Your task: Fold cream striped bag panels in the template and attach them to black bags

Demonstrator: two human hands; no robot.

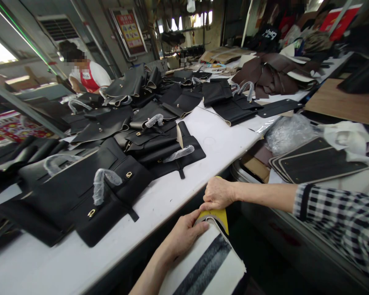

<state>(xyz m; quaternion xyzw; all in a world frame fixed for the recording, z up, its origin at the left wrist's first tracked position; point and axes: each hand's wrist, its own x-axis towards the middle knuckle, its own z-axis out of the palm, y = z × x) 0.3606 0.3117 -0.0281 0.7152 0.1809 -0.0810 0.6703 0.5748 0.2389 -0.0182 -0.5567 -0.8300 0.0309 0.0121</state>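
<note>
A white panel point(181, 275) with a dark grey strip point(203, 266) along it lies low in front of me, below the table edge. My left hand point(186, 233) grips its upper left corner, thumb on top, fingers partly hidden. At the panel's top end sits a yellow curved piece point(222, 217), whose exact kind I cannot make out. Closed around it in a fist is my right hand point(217, 194), touching the left fingertips. The nearest black leather bag point(110, 196), with gold buckles and a plastic-wrapped handle, lies on the white table point(215, 143) to the left.
Many more black bag pieces point(172, 98) cover the table's left and back. Brown leather point(270, 73) is heaped farther off. On the right are clear plastic point(290, 133) and black panels point(320, 159) with pale edges. A person in a red apron point(90, 78) works across the table.
</note>
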